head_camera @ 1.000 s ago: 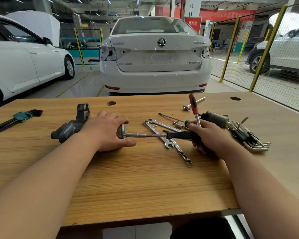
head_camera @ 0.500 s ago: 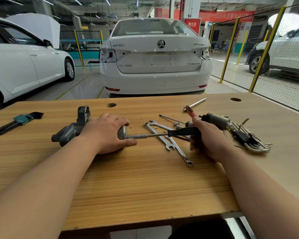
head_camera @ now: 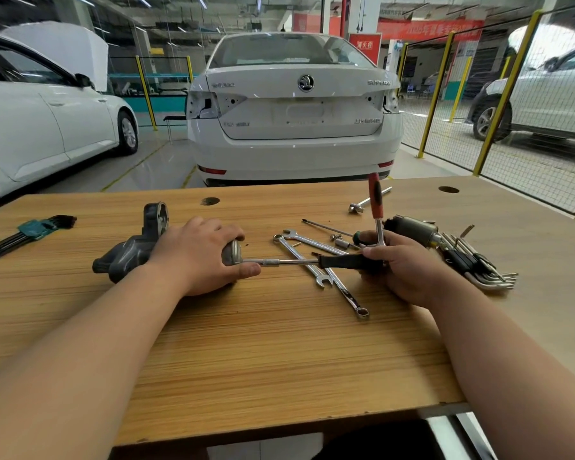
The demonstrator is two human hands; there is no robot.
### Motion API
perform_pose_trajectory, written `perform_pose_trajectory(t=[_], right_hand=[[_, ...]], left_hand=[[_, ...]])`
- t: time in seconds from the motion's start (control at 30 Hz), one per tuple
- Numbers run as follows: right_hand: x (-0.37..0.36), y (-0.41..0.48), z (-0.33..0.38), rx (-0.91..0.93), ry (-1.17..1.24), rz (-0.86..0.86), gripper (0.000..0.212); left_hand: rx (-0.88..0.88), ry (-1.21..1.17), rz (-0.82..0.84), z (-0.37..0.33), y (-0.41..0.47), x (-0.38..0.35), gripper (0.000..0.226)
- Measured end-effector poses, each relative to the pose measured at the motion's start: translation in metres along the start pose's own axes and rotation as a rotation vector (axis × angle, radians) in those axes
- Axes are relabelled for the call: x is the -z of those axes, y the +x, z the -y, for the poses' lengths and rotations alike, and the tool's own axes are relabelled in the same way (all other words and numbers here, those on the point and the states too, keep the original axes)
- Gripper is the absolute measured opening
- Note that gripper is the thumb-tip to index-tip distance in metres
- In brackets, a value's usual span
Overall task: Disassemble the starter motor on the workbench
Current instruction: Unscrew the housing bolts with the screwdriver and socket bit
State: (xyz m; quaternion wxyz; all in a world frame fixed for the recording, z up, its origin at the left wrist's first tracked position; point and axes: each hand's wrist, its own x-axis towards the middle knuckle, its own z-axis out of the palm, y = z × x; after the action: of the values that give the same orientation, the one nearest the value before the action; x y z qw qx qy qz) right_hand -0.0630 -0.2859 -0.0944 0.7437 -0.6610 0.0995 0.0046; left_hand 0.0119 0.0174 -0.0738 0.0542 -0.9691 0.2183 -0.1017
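Note:
The starter motor (head_camera: 127, 257), a dark grey housing with a silver end cap, lies on its side on the wooden workbench (head_camera: 279, 360). My left hand (head_camera: 200, 257) grips its body and end cap. A socket driver with a black handle (head_camera: 342, 261) lies level, its thin shaft reaching left onto the end cap. My right hand (head_camera: 402, 267) is closed around the rear of that handle. A red-handled ratchet (head_camera: 375, 197) stands upright from the driver's rear, beside my right fingers.
Two combination wrenches (head_camera: 346, 290) lie crossed under the driver. A metal cylinder part (head_camera: 412, 229) and a hex key set (head_camera: 478, 267) sit to the right. A green-holder hex key set (head_camera: 30, 229) is far left. An extension bar (head_camera: 369, 200) lies behind. A white car (head_camera: 292, 121) is parked beyond the bench.
The red handle swung down and away half a second ago and now stands upright again. My left hand has stayed on the motor.

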Motion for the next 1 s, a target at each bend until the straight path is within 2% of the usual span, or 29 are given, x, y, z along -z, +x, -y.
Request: perform_pose_trajectory(t=[0.2,0.3,0.43,0.53,0.7,0.87,1.0], right_hand=[[-0.005,-0.002,0.002,-0.062,0.176,-0.046,0.011],[-0.008,-0.003,0.002,-0.088,0.22,-0.089,0.015],[-0.011,-0.003,0.003,-0.117,0.024,-0.126,0.039],[-0.009,-0.002,0.003,-0.128,-0.145,-0.131,0.048],[-0.003,-0.002,0.001,-0.076,-0.299,-0.098,0.035],[-0.001,-0.002,0.001,-0.033,-0.09,-0.012,0.023],[0.0,-0.003,0.003,-0.022,0.213,0.043,0.027]], left_hand=[[-0.007,0.001,-0.002,-0.001,-0.002,0.002,0.094],[-0.009,0.003,0.003,-0.002,-0.003,0.002,0.094],[-0.01,0.004,0.012,-0.002,-0.003,0.002,0.089],[-0.009,0.002,0.008,-0.001,-0.003,0.001,0.085],[-0.006,-0.01,0.007,0.0,-0.001,0.001,0.085],[-0.003,0.001,0.019,0.0,0.001,0.0,0.086],[-0.014,0.0,0.002,0.0,0.002,-0.001,0.076]])
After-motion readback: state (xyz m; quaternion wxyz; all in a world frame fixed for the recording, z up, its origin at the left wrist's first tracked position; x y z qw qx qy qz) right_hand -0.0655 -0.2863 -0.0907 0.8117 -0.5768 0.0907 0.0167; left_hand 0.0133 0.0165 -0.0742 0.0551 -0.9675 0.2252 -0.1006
